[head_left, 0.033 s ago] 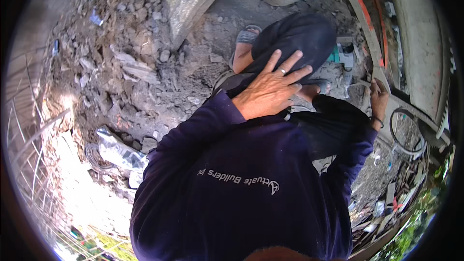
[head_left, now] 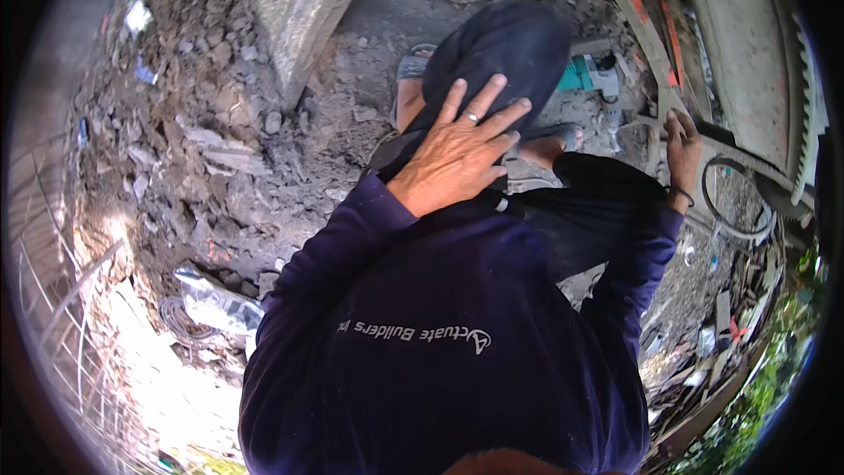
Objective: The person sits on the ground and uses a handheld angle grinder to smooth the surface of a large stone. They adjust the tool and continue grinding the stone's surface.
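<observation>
My left hand (head_left: 453,145) lies spread, a ring on one finger, on the dark trousers over my raised knee (head_left: 505,44). At the right, my right hand (head_left: 681,149) has its fingers curled on a long grey strip (head_left: 629,13) streaked with red paint; I cannot tell whether it is wood or metal. A teal power tool (head_left: 577,75) lies on the rubble beyond my knee. My sandalled feet (head_left: 545,145) rest on the dusty ground.
Concrete blocks (head_left: 290,9) stand ahead. Broken rubble (head_left: 202,123) covers the left, with a plastic bag (head_left: 211,299) and coiled wire near it and rebar (head_left: 61,308) at the rim. Right are a black hose loop (head_left: 712,185), a toothed grey panel (head_left: 756,62) and scrap.
The view has shifted slightly, so the ground, blocks and both hands sit a little further left or higher in the picture. My hands' holds look the same.
</observation>
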Available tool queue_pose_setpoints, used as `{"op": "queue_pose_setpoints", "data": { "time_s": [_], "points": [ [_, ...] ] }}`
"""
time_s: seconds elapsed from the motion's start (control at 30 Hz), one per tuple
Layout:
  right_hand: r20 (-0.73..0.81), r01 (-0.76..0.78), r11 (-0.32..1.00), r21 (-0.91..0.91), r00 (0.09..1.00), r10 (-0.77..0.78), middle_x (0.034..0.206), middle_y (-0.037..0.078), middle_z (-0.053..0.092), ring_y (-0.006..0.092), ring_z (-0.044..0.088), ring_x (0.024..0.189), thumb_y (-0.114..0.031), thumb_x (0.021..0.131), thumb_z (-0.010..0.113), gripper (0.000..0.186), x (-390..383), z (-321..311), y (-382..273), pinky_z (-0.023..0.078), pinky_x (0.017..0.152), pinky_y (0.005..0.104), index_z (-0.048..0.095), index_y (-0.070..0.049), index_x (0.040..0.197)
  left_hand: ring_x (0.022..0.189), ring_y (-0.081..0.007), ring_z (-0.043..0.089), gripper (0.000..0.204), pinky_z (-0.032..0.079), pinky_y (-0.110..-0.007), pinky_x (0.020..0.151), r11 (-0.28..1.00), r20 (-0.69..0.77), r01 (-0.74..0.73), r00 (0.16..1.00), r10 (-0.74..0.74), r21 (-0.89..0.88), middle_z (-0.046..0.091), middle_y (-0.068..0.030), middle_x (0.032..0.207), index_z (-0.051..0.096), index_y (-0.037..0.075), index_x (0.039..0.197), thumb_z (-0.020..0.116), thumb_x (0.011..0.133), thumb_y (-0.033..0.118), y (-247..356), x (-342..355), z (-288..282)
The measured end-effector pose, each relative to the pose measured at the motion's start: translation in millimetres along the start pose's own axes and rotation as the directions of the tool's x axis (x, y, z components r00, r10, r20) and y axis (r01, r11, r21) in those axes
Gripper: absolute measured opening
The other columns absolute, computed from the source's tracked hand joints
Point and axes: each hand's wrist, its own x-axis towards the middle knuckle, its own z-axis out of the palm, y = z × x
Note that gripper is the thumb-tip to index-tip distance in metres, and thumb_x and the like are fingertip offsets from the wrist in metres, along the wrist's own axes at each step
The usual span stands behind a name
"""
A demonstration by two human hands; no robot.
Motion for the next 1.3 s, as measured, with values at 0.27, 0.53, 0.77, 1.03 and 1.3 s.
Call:
{"op": "queue_pose_setpoints", "data": {
  "time_s": [0.27,0.53,0.77,1.03,1.3],
  "points": [
    [-0.584,0.001,0.965,0.261,0.796,0.157,0.096,0.012,0.076,0.0177,0.075,0.093,-0.032,0.102,0.07,0.041,-76,-65,-36,0.057,0.08,0.0279,0.072,0.004,0.12,0.152,-0.0498,0.024,0.063,0.028,-0.06,0.12,0.877,-0.23,0.181,0.97,-0.084,0.446,0.041,-0.0158,0.162,0.057,0.012,0.147,0.075,0.09,0.034,-24,5,-9],
    [-0.356,-0.659,0.612,0.437,0.498,0.791,0.084,0.012,0.076,0.0178,0.075,0.068,-0.024,0.099,0.069,0.031,-251,154,177,0.057,0.059,0.0307,0.074,0.004,0.108,0.147,-0.0507,0.033,0.062,0.031,-0.065,0.118,0.714,-0.35,0.346,0.925,-0.149,0.609,0.04,-0.0212,0.16,0.061,0.01,0.143,0.074,0.093,0.043,-35,-4,1],
    [-0.05,-0.846,0.046,0.531,0.023,0.998,0.096,0.02,0.075,0.0299,0.072,0.085,-0.031,0.092,0.071,0.042,-426,358,215,0.056,0.075,0.0401,0.071,0.004,0.115,0.145,-0.0469,0.038,0.064,0.034,-0.065,0.117,0.593,-0.241,0.212,0.97,-0.031,0.777,0.038,-0.0233,0.159,0.056,0.009,0.144,0.067,0.098,0.052,-47,7,5],
    [0.27,-0.86,-0.294,0.417,-0.191,0.944,0.12,0.035,0.068,0.0438,0.065,0.121,-0.075,0.086,0.061,0.095,-466,423,288,0.051,0.1,0.0465,0.066,0.014,0.121,0.147,-0.0523,0.032,0.062,0.031,-0.064,0.118,0.629,-0.191,0.235,0.972,-0.138,0.741,0.04,-0.0206,0.16,0.056,0.01,0.146,0.071,0.095,0.04,-11,30,36],
    [0.378,-0.719,-0.176,0.673,0.13,0.916,0.126,0.027,0.065,0.0367,0.063,0.122,-0.07,0.086,0.064,0.084,-264,391,285,0.048,0.101,0.0447,0.067,0.006,0.121,0.147,-0.0544,0.029,0.06,0.03,-0.062,0.119,0.613,-0.273,0.35,0.937,-0.219,0.709,0.04,-0.0217,0.158,0.058,0.008,0.141,0.075,0.087,0.025,7,46,21]
  ]
}}
